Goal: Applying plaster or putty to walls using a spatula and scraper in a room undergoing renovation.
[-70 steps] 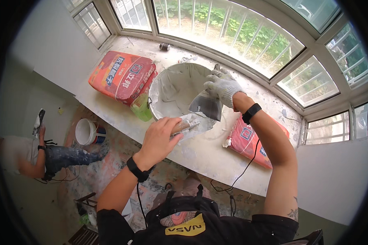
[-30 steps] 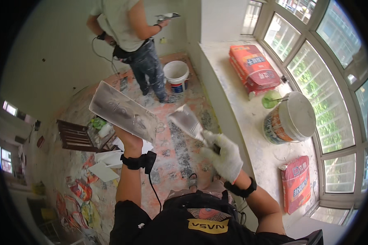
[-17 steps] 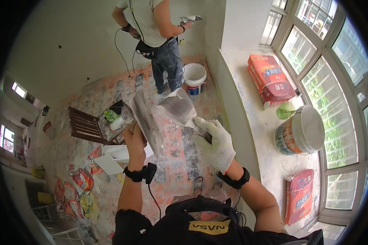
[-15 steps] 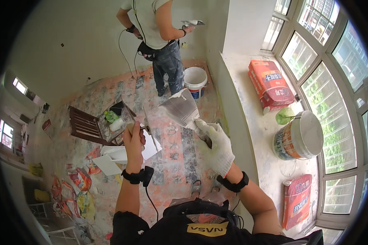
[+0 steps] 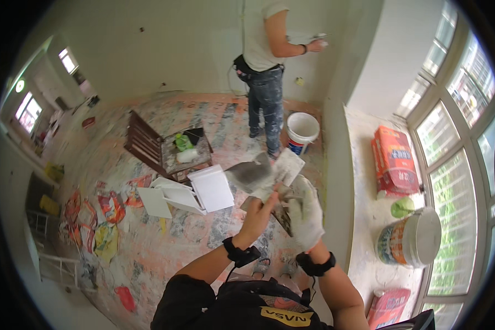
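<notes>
My bare left hand (image 5: 260,217) is closed round the handle of a plastering trowel (image 5: 290,165), whose pale, putty-smeared blade points up and to the right. My right hand (image 5: 306,215), in a white work glove, is closed on a wide putty knife (image 5: 250,173) with a grey blade. Both tools meet in front of me, the blades crossing or touching; the handles are mostly hidden by my fingers. Motion smears the glove and the blades a little.
A co-worker (image 5: 264,41) stands at the far wall holding a flat tool, beside a white bucket (image 5: 302,127). Left of my hands are a dark wooden chair (image 5: 144,144) and white boards (image 5: 212,188). Bags (image 5: 395,159) and a putty-smeared bucket (image 5: 404,239) rest on the windowsill.
My left hand has moved right, bringing its trowel against the putty knife in my right hand. The view has shifted left. The co-worker's left arm is no longer visible.
</notes>
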A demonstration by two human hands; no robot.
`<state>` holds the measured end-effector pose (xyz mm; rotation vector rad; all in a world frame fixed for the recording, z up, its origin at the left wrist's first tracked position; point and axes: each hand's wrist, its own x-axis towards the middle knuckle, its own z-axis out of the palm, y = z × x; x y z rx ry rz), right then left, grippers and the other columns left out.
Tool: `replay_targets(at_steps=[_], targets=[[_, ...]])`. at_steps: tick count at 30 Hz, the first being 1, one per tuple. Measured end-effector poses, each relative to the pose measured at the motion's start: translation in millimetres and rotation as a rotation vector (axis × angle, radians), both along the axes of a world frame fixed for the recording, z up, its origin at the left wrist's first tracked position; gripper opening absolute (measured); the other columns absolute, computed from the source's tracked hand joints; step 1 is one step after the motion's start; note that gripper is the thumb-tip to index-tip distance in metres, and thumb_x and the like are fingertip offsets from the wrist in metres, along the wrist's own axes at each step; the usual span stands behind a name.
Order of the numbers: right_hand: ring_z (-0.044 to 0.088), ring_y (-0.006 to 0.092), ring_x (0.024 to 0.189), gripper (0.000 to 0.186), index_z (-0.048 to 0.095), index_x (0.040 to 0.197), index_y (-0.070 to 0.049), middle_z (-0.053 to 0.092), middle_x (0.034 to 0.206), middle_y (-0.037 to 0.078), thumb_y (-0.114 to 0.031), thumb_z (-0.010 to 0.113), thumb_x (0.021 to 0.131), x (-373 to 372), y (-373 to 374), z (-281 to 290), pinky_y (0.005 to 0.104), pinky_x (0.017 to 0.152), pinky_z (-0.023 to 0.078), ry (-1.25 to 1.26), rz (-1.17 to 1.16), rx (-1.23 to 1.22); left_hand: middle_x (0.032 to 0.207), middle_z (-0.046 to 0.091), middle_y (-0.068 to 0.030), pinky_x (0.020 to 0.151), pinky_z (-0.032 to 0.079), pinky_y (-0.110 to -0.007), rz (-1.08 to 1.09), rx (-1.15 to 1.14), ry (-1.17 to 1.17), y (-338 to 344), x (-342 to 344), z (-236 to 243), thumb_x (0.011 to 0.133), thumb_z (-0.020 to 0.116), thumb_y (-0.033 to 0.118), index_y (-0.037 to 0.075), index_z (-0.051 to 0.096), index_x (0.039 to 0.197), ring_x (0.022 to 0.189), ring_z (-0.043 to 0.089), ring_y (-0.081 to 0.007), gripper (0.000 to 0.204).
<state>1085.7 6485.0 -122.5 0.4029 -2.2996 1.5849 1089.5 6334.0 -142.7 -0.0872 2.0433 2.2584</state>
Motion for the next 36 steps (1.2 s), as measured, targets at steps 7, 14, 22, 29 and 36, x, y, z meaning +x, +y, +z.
replay_targets(at_steps=[7, 14, 22, 29, 36], targets=[[0.061, 0.008, 0.084, 0.034, 0.061, 0.124, -0.001, 0.063, 0.098, 0.001, -0.012, 0.067, 0.092, -14, 15, 22, 0.0261, 0.074, 0.054, -0.508, 0.38, -0.298, 0.078, 0.043, 0.0113, 0.057, 0.03, -0.025, -0.152, -0.054, 0.059, -17, 4, -18, 0.106, 0.05, 0.034, 0.009, 0.058, 0.14, 0.067, 0.035, -0.004, 0.043], [0.063, 0.0126, 0.083, 0.025, 0.062, 0.118, 0.001, 0.064, 0.095, 0.004, -0.014, 0.056, 0.099, -2, 18, 15, 0.0321, 0.081, 0.056, -0.828, 0.244, -0.527, 0.067, 0.046, 0.0054, 0.059, 0.038, -0.022, -0.173, -0.098, 0.238, -13, 8, -14, 0.108, 0.046, 0.033, 0.006, 0.065, 0.129, 0.061, 0.044, -0.0055, 0.039], [0.06, 0.0114, 0.082, 0.023, 0.058, 0.117, 0.002, 0.063, 0.097, 0.006, -0.013, 0.049, 0.103, 4, 53, 17, 0.025, 0.073, 0.049, -0.481, 0.153, -0.299, 0.06, 0.049, 0.0036, 0.044, 0.038, -0.028, -0.136, -0.01, -0.18, -69, 18, 8, 0.102, 0.059, 0.037, 0.002, 0.064, 0.102, 0.046, 0.044, -0.0074, 0.035], [0.065, 0.0315, 0.086, 0.024, 0.06, 0.105, -0.001, 0.064, 0.087, 0.016, -0.018, 0.068, 0.092, 6, -6, 28, 0.0363, 0.076, 0.051, 0.171, 0.096, 0.397, 0.064, 0.052, 0.0003, 0.048, 0.042, -0.027, -0.216, -0.377, 0.148, -42, 33, -5, 0.096, 0.067, 0.027, 0.003, 0.059, 0.098, 0.05, 0.049, -0.0091, 0.026], [0.064, 0.0374, 0.077, 0.02, 0.058, 0.098, 0.0, 0.065, 0.09, 0.02, -0.018, 0.064, 0.093, -30, 31, -3, 0.041, 0.069, 0.051, 0.005, -0.124, -0.11, 0.077, 0.052, 0.0002, 0.044, 0.036, -0.023, -0.308, -0.201, -0.299, -60, 50, 31, 0.093, 0.071, 0.016, 0.001, 0.052, 0.119, 0.051, 0.042, -0.0059, 0.036]])
